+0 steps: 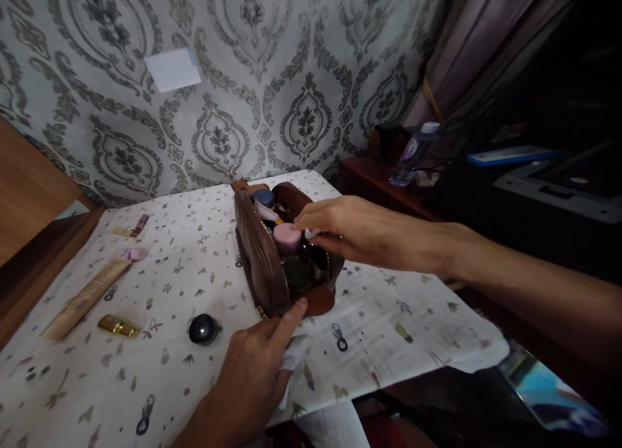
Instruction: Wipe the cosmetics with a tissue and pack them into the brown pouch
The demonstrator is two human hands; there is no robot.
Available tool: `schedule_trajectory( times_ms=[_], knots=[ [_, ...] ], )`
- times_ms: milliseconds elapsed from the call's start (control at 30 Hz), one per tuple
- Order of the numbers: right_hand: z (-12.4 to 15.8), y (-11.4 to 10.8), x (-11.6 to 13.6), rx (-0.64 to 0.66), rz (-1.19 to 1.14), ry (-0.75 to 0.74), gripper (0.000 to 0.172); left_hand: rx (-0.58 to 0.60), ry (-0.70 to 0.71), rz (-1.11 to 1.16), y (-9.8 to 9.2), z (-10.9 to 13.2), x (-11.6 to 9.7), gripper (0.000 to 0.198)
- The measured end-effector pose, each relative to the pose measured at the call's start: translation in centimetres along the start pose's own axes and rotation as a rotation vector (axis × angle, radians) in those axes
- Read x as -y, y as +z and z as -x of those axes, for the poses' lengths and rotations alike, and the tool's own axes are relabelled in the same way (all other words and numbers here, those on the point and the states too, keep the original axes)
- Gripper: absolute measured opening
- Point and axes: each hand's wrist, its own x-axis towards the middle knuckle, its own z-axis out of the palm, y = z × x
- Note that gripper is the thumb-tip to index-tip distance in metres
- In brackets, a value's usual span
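Observation:
A brown leather cosmetic bag (262,257) stands unzipped on the table. Inside it are a pink-lidded jar (286,237), a dark blue lid (263,197), a dark round container (297,275) and a pale tube (266,211). My right hand (343,224) reaches over the bag's right side, thumb and fingers closed around something small and pale beside the pink jar; I cannot make out what it is. My left hand (260,364) holds a crumpled white wipe (295,354) under its fingers. Its index fingertip touches the brown end tab (319,301) of the bag.
Left of the bag lie a black round compact (203,329), a gold lipstick tube (118,326), a beige squeeze tube (87,299), a pink-purple item (133,254) and small sticks (140,225). A clear bottle (414,155) stands on the dark red ledge (369,176) at right.

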Motion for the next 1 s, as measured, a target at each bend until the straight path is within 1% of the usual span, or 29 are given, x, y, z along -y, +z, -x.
schedule_trajectory(
  times_ms=[67,200,300,400,533,600,733,767,833,933,1000],
  knots=[
    [-0.1,0.2,-0.1,0.012,0.044,0.02,0.017,-0.002,0.003,0.006,0.1,0.1,0.1,0.1],
    [-0.8,1.9,0.3,0.137,0.178,0.026,0.014,-0.019,0.02,0.015,0.3,0.2,0.3,0.1],
    [-1.1,2.5,0.6,0.204,0.274,-0.001,0.014,-0.048,0.046,0.03,0.5,0.3,0.4,0.1],
    [-1.1,2.5,0.5,0.214,0.307,-0.035,0.014,-0.068,0.063,0.038,0.6,0.3,0.5,0.1],
    [-1.1,2.5,-0.1,0.179,0.282,-0.072,0.013,-0.084,0.068,0.022,0.6,0.3,0.7,0.101],
    [-1.1,2.5,-0.3,0.168,0.239,-0.069,0.017,-0.092,0.078,0.022,0.6,0.3,0.8,0.101],
    [-0.8,2.6,-0.3,0.125,0.189,-0.053,0.04,-0.095,0.077,0.031,0.7,0.2,0.9,0.102],
    [-0.8,2.7,-0.2,0.116,0.2,-0.045,0.042,-0.095,0.07,0.031,0.8,0.2,0.9,0.103],
    [-0.7,2.9,0.0,0.119,0.244,-0.026,0.038,-0.086,0.051,0.029,0.8,0.1,0.9,0.103],
    [-0.6,3.1,0.3,0.153,0.311,-0.001,0.024,-0.073,0.039,0.03,0.7,0.0,0.8,0.105],
    [-0.6,3.0,0.4,0.172,0.323,0.013,0.02,-0.073,0.056,0.037,0.8,0.1,0.9,0.105]
  ],
)
